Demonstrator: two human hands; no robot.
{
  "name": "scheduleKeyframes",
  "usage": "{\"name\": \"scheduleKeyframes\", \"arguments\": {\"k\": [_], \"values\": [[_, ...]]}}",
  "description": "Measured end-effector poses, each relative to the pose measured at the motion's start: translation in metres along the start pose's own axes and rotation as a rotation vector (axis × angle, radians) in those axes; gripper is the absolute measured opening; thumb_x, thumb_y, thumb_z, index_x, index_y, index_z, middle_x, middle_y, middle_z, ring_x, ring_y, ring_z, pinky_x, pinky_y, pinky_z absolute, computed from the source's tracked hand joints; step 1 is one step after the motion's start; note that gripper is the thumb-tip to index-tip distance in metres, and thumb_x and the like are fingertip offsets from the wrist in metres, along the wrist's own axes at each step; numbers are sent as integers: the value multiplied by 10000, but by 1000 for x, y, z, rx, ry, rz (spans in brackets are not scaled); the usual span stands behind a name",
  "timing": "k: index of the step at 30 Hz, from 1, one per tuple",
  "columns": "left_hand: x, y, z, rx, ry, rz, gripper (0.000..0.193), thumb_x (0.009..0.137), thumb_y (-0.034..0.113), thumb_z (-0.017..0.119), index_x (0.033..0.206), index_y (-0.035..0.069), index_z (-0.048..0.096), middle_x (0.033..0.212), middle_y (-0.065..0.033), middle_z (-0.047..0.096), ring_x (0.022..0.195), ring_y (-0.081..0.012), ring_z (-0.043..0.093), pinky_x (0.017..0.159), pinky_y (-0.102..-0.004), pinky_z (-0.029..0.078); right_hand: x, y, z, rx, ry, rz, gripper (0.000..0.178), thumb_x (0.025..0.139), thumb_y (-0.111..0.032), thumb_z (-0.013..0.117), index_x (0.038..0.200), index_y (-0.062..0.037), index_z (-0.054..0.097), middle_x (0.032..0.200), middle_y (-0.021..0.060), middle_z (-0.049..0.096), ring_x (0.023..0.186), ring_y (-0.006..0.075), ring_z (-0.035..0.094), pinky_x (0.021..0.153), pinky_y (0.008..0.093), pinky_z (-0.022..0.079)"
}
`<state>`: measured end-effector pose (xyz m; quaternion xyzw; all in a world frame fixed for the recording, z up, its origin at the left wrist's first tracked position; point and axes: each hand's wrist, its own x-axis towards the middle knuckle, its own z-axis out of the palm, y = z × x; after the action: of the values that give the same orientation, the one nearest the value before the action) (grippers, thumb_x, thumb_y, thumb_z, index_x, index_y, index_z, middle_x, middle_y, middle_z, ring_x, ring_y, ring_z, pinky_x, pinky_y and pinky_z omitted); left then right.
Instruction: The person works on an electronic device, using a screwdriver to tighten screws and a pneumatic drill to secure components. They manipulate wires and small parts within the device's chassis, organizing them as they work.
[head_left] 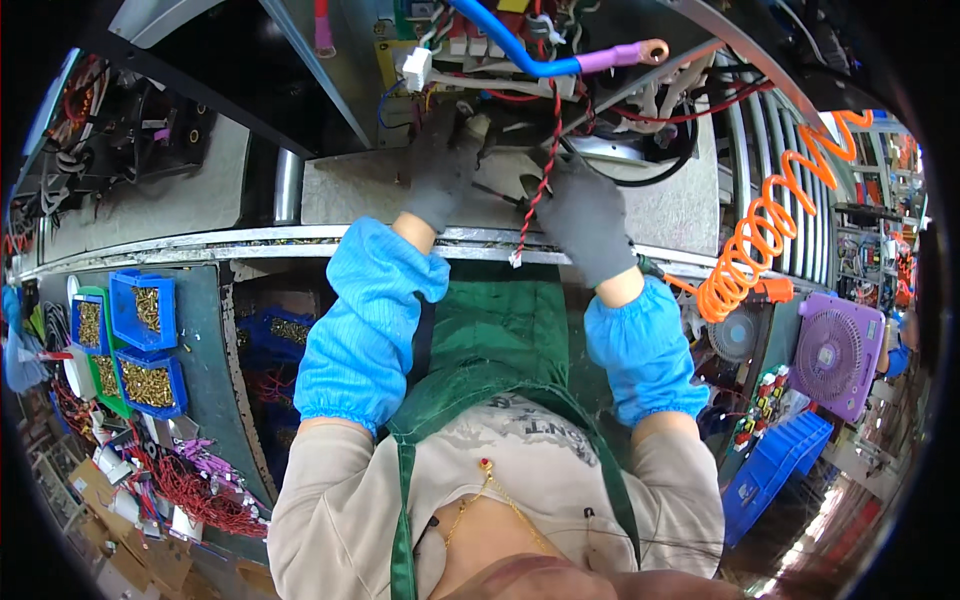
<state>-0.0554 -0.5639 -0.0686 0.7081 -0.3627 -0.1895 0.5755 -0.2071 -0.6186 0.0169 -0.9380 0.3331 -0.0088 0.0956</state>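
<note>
My left hand [445, 175], in a dark grey glove, reaches into the wiring above the metal ledge. Its fingers are curled, and what they pinch is hidden in shadow. Beside it, my right hand [585, 215], gloved too, is closed around a dark tool with a thin shaft [497, 194] that points at my left hand. A green and black end [648, 265] sticks out behind my right wrist. Between the hands hangs a twisted red and black wire [545, 180] with a small white plug. Above them stretches a thick blue cable [510, 52] with a purple sleeve and copper lug.
An orange coiled hose [760, 225] hangs at the right, near my right forearm. Blue bins [150, 385] of brass-coloured fasteners stand at the left, above red wire bundles [195, 490]. A purple fan [835, 355] and a blue crate [775, 475] are at the right. Metal frame bars [320, 75] slant overhead.
</note>
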Motion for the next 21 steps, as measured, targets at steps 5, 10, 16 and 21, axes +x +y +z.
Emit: {"name": "scheduleKeyframes", "arguments": {"k": [5,10,16,21], "values": [[-15,-4,-3,245,0,77,318,838,341,575,995,64,593,866,-191,628,812,-341,612,717,-425,477,45,9,50,86,240,-198,286,811,-128,509,1092,-127,558,997,145,591,811,338,611,632,432,497],[-18,25,-47,447,84,60,309,809,337,601,981,80,608,729,-146,627,719,-336,617,666,-441,490,69,30,86,-103,362,-361,270,776,-118,529,1038,-125,594,958,127,612,792,297,620,595,396,489],[9,5,-32,571,259,362,320,789,302,620,1016,83,564,858,-133,616,796,-349,583,695,-449,473,75,19,87,-94,428,-322,265,754,-88,563,1012,-124,610,917,91,610,751,247,615,575,374,491],[21,11,-34,467,46,196,271,788,310,631,920,76,600,900,-153,560,874,-338,546,731,-438,447,75,8,78,-102,648,-397,205,747,-91,575,939,-134,633,824,78,611,699,236,618,566,368,490]]}}
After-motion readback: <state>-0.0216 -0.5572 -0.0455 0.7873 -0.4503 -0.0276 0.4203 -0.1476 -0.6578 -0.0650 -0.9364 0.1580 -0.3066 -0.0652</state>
